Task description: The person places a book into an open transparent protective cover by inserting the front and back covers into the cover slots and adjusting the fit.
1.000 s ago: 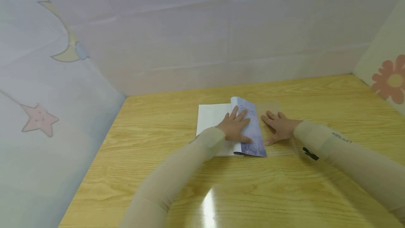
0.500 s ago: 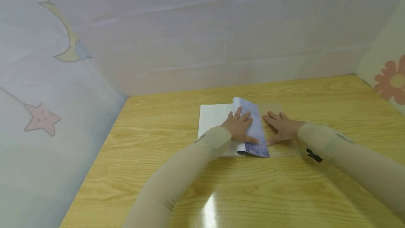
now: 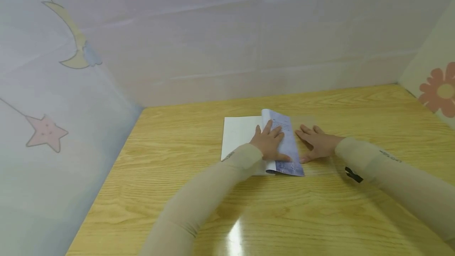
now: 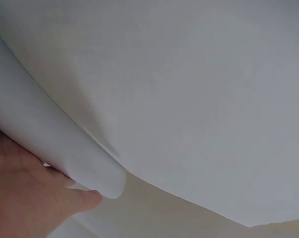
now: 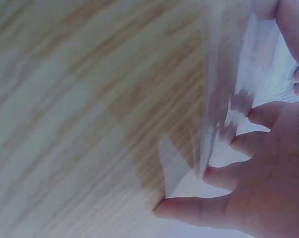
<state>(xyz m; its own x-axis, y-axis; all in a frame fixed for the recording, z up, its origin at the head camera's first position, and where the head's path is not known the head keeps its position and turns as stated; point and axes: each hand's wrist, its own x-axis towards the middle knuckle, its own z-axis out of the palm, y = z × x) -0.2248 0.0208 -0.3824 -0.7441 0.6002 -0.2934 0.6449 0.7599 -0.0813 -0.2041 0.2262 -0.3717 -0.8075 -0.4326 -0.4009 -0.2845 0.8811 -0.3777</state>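
A thin booklet lies near the table's middle in the head view, its white page (image 3: 239,135) showing at left. Its purple printed leaf (image 3: 290,147) is folded over toward the right, with a rounded bend along its left side. Spread fingers of my left hand (image 3: 267,145) press on this leaf. To the right, my right hand (image 3: 316,144) rests with fingers spread on a clear plastic sheet (image 3: 321,170). The left wrist view shows the white paper (image 4: 189,99) beside the thumb. In the right wrist view, fingertips touch the creased clear film (image 5: 221,84).
The wooden table (image 3: 160,192) runs back to a pale cloth wall (image 3: 199,50). A side panel with a star (image 3: 46,133) stands at left, and one with a flower (image 3: 442,90) at right. A small black piece (image 3: 353,174) sits by my right wrist.
My left hand and the purple leaf have shifted very slightly to the right. The right hand stays nearly in place on the plastic sheet.
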